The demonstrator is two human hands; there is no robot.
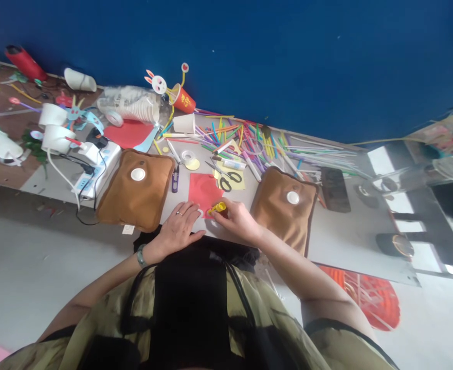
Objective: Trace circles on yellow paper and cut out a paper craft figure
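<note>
A sheet of red paper (pixel 201 186) lies on the desk (pixel 338 234) in front of the person, with a yellow tube (pixel 218 207) over its lower right part. The right hand's (pixel 238 220) grip is clamped on this tube; the left hand (pixel 178 226) lies palm down at the paper's lower left, its grip loose, fingers slightly apart. Just beyond, scissors (pixel 223 174) rest on yellow paper (pixel 240 182). Brown plush pouches (pixel 149 192) flank the work, and coloured pipe cleaners (pixel 245 136) sprawl behind.
</note>
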